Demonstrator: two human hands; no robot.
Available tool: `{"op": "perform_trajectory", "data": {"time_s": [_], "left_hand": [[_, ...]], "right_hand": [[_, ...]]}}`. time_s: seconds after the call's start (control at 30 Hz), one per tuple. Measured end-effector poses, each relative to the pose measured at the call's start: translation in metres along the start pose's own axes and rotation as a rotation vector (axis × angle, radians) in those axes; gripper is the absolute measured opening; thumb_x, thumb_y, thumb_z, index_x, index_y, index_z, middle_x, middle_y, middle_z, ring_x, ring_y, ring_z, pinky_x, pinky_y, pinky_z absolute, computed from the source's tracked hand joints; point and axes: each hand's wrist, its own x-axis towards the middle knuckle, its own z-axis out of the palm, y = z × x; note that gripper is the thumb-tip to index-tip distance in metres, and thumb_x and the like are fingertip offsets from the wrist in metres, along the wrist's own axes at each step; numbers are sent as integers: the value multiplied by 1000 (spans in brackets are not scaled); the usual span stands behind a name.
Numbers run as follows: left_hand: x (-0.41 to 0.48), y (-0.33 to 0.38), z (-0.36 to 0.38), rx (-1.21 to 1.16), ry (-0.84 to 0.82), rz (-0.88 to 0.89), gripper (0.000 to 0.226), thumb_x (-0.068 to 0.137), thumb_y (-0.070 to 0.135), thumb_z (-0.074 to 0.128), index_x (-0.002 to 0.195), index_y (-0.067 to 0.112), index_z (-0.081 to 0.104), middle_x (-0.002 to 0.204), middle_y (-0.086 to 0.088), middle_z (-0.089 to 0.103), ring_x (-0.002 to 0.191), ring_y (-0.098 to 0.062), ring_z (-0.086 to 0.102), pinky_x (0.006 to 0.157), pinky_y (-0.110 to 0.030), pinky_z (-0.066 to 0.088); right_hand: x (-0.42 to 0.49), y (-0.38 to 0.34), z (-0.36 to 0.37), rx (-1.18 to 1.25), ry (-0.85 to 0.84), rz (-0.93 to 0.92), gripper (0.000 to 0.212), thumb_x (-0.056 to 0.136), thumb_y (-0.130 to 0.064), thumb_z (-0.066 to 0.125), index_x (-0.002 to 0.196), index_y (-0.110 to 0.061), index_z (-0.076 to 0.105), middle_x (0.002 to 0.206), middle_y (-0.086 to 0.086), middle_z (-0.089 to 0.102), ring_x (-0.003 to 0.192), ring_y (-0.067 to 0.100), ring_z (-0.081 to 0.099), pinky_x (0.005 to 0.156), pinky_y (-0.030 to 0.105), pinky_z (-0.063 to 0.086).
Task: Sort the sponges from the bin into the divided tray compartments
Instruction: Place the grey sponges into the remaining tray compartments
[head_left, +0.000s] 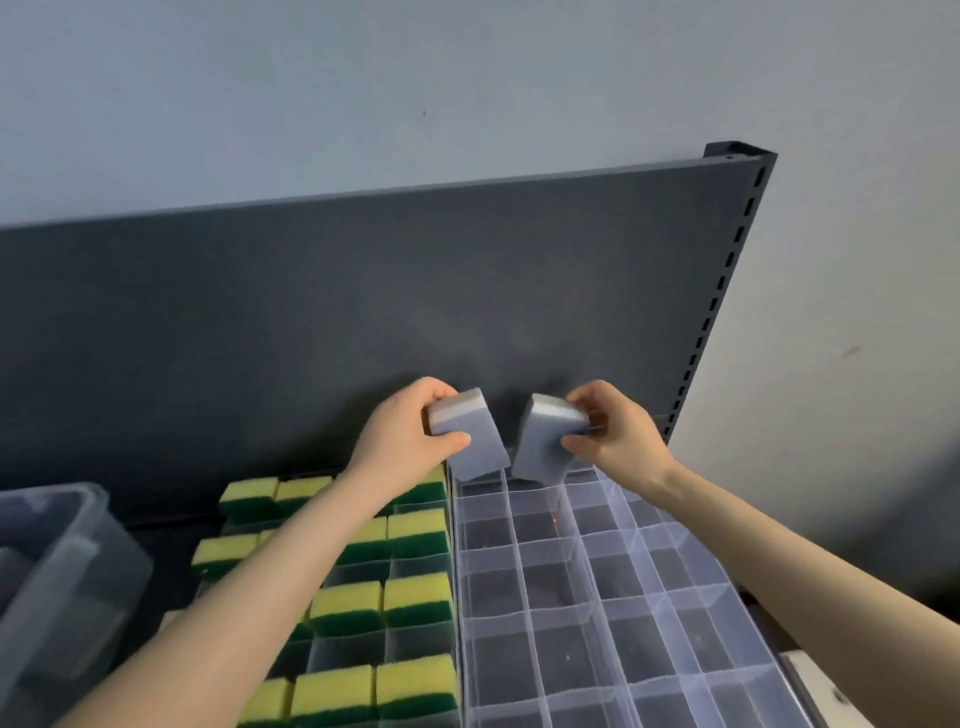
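left hand (410, 436) grips left grey sponge (467, 441), thumb on its near face, fingers curled over the top. right hand (618, 431) pinches right grey sponge (545, 441) at its right end. both sponges tilted, side by side, apart, lower ends just above far row of clear divided tray (587, 605). yellow-green sponges (415, 597) sit in adjacent tray (363, 570) on the left. clear bin (78, 561) far left; dark back panel (363, 312) behind.

Left hand (410, 436) and right hand (618, 431) outstretched, both gripping.
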Motion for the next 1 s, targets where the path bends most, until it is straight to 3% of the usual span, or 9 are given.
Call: {"op": "perform_trajectory", "data": {"time_s": [0.2,0.33,0.5,0.63,0.77,1.0], "left_hand": [[4,-7,17,114,-16,-21,35,76,25,76,104,26,54,99,10,59,86,-11,58,73,-31,52],[3,-9,26,158,-51,-31,36,78,26,74,107,25,53,100,9,58,86,-11,57,72,-29,50],[2,-10,26,255,-91,-15,36,80,24,72,111,26,52,105,7,58,89,-14,56,72,-28,49],[6,-8,21,337,-117,16,38,80,22,72,114,27,58,108,5,62,90,-15,56,72,-26,46],[12,-3,22,397,-146,35,43,80,20,71,121,28,59,115,6,62,100,-19,57,85,-33,51],[11,-8,37,464,-214,34,46,79,25,74,123,26,59,118,3,63,101,-20,59,80,-29,49]], "right_hand": [[11,14,7,-3,-34,-21,35,73,2,68,98,-19,53,87,-6,62,76,13,59,66,15,44],[15,18,11,5,-38,-16,36,72,3,68,98,-17,54,87,-4,62,77,16,58,68,19,46],[16,21,13,-99,-78,-49,36,73,-1,69,102,-16,53,92,-2,62,83,23,60,77,33,50],[18,20,12,-218,-121,-88,38,75,-1,66,107,-16,52,97,-4,61,87,22,58,80,33,49],[20,18,14,-300,-136,-123,39,74,0,61,107,-18,52,95,-4,61,84,22,56,77,33,49],[19,16,24,-420,-209,-102,37,75,-5,63,108,-18,52,90,-5,57,85,25,56,78,34,49]]}}
